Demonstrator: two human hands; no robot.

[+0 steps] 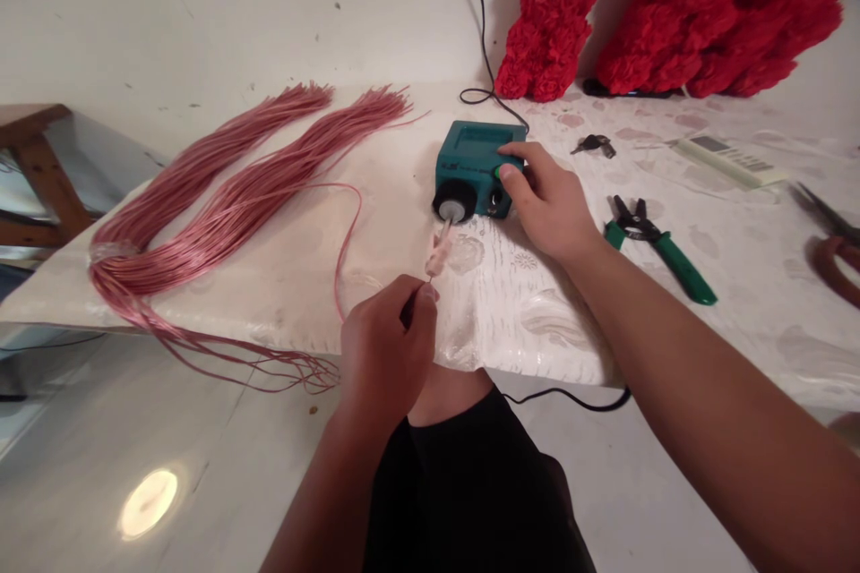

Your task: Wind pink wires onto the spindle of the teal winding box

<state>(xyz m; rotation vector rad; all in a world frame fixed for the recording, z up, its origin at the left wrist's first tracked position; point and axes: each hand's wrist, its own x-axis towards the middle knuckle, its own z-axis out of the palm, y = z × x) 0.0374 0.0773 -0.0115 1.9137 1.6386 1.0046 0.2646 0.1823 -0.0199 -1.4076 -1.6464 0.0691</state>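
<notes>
My left hand (390, 349) is closed, thumb against fingers, on a thin pink wire (346, 237) that loops back toward a bundle. Just beyond its fingertips, a pale pink piece (438, 252) sits at the tip of a metal shaft projecting from the round chuck (452, 209) of a small teal electric machine (480, 148). What joins the wire to that piece is too small to make out. My right hand (551, 197) grips the machine's right side, index finger on top and thumb at a green switch on the front. Its other fingers are partly hidden.
Two thick bundles of pink wire (262, 197) lie at the left, loose ends drooping over the table's front edge. Green-handled wire strippers (672, 255), keys (595, 144), a calculator-like device (729, 159) and scissors (837, 242) lie right. Red artificial flowers (718, 9) stand against the wall.
</notes>
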